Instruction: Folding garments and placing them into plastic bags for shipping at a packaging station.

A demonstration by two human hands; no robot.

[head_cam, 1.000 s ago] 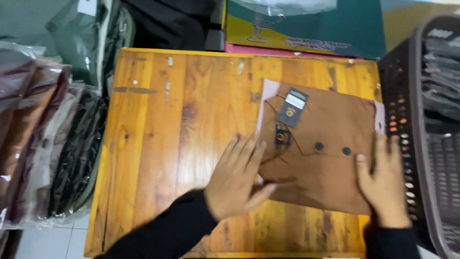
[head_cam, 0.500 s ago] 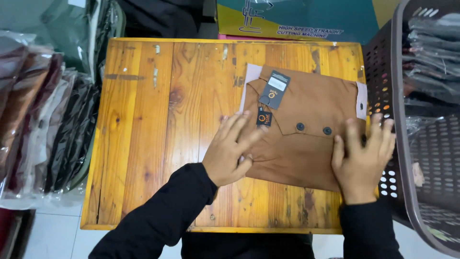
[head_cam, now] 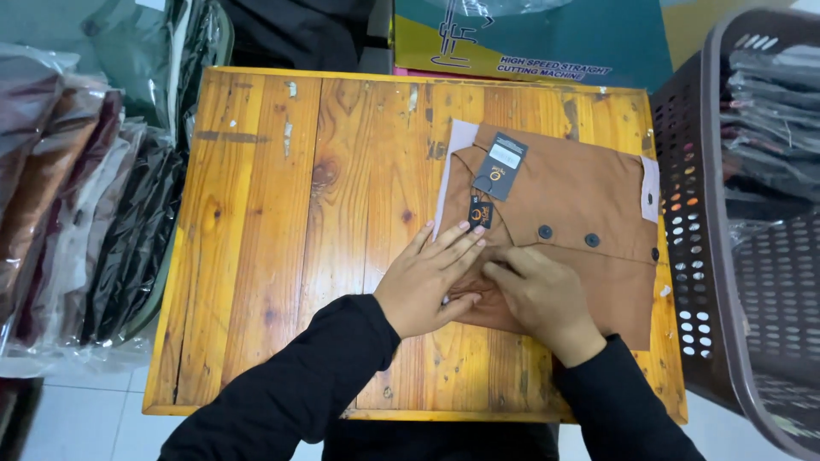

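**Folded garment under both hands: slip and unfold risks**

The left hand [head_cam: 427, 277] lies flat, fingers [head_cam: 457, 242] extended and close together, on the near-left corner of the folded brown fabric shirt [head_cam: 572, 222]. The right hand [head_cam: 542, 294] presses the same near edge just beside it, fingers curled down; neither hand grips anything. The shirt lies on the right half of the varnished orange wooden plank desk [head_cam: 282, 239].

Judged risks:
- The smooth varnish may let the shirt slide under uneven pressure.
- Releasing the near edge may let the fold spring open.
- The dark hanging tags [head_cam: 500, 158] may crease.

The shirt's right edge sits near the brown perforated plastic basket [head_cam: 709, 256], holding bagged garments. Left of the desk stand bagged dark garments [head_cam: 94, 205]. Beyond the far edge rests a teal and yellow cardboard box [head_cam: 530, 38].
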